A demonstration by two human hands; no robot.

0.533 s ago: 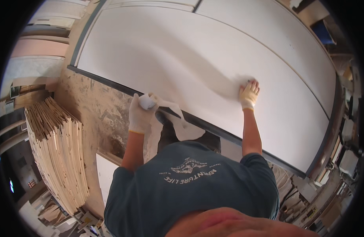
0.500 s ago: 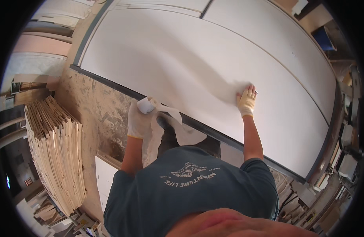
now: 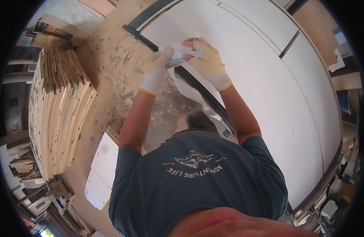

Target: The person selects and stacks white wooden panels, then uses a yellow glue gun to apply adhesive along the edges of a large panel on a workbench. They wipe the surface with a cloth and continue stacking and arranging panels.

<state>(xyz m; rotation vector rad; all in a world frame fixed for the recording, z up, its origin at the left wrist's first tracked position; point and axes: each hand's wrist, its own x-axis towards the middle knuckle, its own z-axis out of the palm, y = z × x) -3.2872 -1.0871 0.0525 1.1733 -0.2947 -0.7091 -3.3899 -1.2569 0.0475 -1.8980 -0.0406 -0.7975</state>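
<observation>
Dusty, blotched floor [image 3: 111, 75] spreads to the left of our hands, with a big stack of thin boards [image 3: 63, 130] farther out on that side. Right of our hands lies a broad white panel [image 3: 253, 91], and its dark edging [image 3: 201, 87] passes just beneath them. We wear pale gloves [image 3: 150, 81] that leave the right fingertips bare.

Our left hand [image 3: 157, 71] is closed around the left end of a white roll [image 3: 176, 58], which sits between both hands, above the panel's near border. Our right hand [image 3: 207, 65] is half curled at the roll's other side, thumb and fingers apart; we cannot tell whether it pinches anything firmly. A loose white strip [image 3: 186, 87] hangs below our hands, outside the dark edging.

We judge that slack strip the weak point: it could twist, fold on itself or catch on the edging if our hands pull unevenly. Should it sag lower, it could brush the floor and gather grit, or tangle near our shoe [image 3: 201, 120], below our hands. Gloved fingers might also slip on the smooth roll, letting it drop, if the left grip loosens.
</observation>
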